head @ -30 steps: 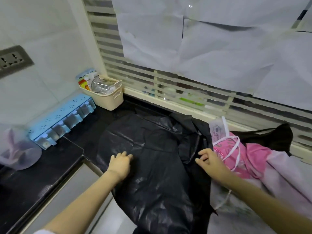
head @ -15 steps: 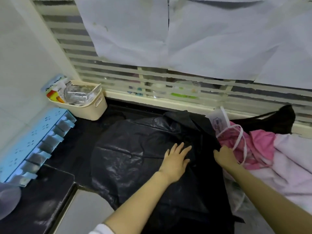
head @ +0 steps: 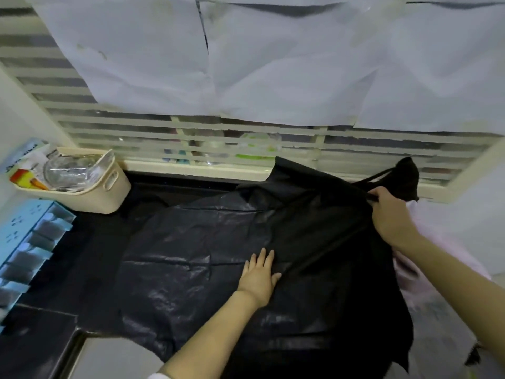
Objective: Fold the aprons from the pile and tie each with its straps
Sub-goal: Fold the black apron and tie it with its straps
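A shiny black plastic apron lies spread and creased over the dark stone countertop, its near edge hanging over the front; the left hand presses flat on its middle, fingers straight and together; the right hand is curled round a bunched upper corner of the apron, lifted off the counter, where a thin black strap runs out; blurred pale pink fabric lies just beside the apron on the right; a cream plastic basket and a light blue rack stand at the left; white paper sheets cover the slatted window behind.
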Motion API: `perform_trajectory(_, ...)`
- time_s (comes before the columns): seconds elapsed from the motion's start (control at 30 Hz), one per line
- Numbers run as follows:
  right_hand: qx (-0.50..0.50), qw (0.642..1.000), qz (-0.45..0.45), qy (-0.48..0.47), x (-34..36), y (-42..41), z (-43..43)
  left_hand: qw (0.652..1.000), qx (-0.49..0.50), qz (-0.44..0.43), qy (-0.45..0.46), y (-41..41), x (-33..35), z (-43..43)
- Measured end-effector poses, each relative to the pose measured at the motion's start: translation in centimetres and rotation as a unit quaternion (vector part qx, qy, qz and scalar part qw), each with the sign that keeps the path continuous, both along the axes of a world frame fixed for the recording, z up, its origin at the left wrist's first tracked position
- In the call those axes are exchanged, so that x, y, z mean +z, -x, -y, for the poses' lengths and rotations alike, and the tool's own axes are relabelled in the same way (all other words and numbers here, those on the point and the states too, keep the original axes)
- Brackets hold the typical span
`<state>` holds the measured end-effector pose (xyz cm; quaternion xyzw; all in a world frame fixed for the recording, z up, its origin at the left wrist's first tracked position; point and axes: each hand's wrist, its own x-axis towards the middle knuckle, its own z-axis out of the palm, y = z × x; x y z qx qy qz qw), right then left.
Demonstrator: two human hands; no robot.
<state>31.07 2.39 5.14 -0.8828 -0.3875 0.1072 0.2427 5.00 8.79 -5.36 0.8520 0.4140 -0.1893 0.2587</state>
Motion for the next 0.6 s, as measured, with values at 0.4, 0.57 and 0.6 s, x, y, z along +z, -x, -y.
perform_trajectory(0.4, -0.008, 0.974, -0.211, 0.086, -8.2, -2.4, 9.9, 0.981, 0.089, 0.057, -0.160, -4.6, 3.0, 7.6)
perform_trajectory(0.57, 0.069, 0.971, -0.205, 0.103, -9.6, 1.2, 16.1, 0.973, 0.129, -0.054, -0.181, -5.6, 3.0, 13.1)
perform_trajectory(0.6, 0.085, 0.971, -0.201, 0.093, -10.0, 1.5, 17.0, 0.975, 0.138, -0.070, -0.161, -5.9, 2.7, 13.9)
